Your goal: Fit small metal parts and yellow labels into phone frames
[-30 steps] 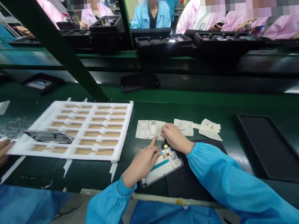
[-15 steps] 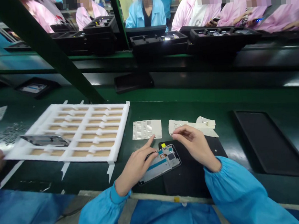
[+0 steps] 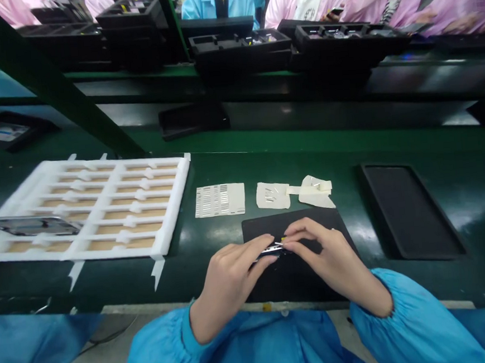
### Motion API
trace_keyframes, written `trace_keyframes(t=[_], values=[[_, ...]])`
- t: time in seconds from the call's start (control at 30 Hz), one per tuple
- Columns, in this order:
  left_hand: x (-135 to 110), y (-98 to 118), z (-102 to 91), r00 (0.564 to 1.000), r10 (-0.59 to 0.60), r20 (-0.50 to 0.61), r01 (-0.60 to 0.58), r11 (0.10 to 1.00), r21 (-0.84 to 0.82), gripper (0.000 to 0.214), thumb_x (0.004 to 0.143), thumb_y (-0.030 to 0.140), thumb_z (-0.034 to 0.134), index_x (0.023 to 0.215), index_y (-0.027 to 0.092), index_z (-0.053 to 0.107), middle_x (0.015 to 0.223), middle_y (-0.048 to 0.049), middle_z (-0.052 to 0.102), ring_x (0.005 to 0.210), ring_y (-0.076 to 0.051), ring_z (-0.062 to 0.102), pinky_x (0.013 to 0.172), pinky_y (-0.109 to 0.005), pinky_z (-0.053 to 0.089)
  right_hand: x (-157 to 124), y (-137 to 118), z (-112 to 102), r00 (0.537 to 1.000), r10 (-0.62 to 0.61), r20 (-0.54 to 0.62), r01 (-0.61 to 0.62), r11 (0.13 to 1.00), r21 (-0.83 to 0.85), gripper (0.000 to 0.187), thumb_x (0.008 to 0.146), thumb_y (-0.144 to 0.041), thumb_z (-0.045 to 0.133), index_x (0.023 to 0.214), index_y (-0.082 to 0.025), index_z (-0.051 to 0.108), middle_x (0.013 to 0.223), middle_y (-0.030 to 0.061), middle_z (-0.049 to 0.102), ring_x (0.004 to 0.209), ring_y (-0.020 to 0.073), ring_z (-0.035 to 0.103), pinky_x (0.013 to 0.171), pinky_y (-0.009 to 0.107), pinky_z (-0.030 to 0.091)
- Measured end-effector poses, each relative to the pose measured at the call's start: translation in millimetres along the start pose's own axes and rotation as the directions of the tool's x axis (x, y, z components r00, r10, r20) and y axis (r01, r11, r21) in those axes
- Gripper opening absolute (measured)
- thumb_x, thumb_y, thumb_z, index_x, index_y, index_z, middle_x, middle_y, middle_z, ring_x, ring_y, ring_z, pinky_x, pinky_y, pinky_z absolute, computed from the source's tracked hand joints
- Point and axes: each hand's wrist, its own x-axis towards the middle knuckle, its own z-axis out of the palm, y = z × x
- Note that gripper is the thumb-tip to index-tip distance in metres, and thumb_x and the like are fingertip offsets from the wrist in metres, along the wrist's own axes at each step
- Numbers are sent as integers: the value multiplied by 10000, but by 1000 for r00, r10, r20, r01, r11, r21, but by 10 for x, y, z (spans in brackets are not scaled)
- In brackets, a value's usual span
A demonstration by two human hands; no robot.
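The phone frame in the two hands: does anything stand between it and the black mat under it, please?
Nothing visible stands between them. The left hand and the right hand hold the phone frame edge-on above the black mat, and only the hands themselves overlap the mat around it.

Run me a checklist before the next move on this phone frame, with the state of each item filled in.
Grip: ok. The metal phone frame is pinched between the left hand and right hand.
Frame clear of the black mat: ok. It is held above the mat.
Frame's face: cannot tell. It is edge-on and fingers hide it.
Sheet of small strips: ok. It lies uncovered beyond the mat.
Small metal parts on the paper piece: cannot tell the count.
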Motion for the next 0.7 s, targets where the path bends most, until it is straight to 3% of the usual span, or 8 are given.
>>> trace_keyframes(t=[0.27, 0.47, 0.63, 0.7], values=[[5, 43, -8, 998, -61, -35, 56, 991, -123, 120, 944, 155, 602, 1001, 217, 687, 1041, 12, 765, 926, -153, 732, 755, -271, 535, -38, -42, 36, 996, -87, 28, 88, 994, -58, 49, 931, -243, 600, 933, -272, 640, 911, 1, 700, 879, 187, 667, 797, 347, 564], [4, 36, 24, 995, -67, -69, 60, 993, -104, 110, 936, 135, 607, 988, 200, 678, 994, 2, 771, 897, -156, 735, 741, -280, 519, -140, 101, 56, 994, -92, -56, 96, 994, 58, 249, 906, -246, 636, 1151, -288, 625, 1154, 36, 696, 1090, 227, 656, 948, 408, 553], [1, 54, 25, 998, -32, -59, 27, 996, -87, 82, 928, 154, 627, 974, 202, 674, 996, -6, 771, 884, -161, 736, 719, -278, 513, -219, 232, 126, 982, -64, -178, 93, 983, 159, 38, 900, -244, 642, 926, -252, 614, 950, 23, 725, 914, 195, 705, 816, 336, 588], [4, 70, 23, 999, -30, -44, 26, 996, -83, 78, 926, 153, 631, 975, 201, 668, 1001, -4, 769, 889, -158, 733, 727, -279, 509, -231, 254, 161, 974, -85, -210, 126, 974, 190, 65, 896, -212, 642, 871, -246, 592, 897, 18, 717, 858, 179, 703, 774, 315, 585]])
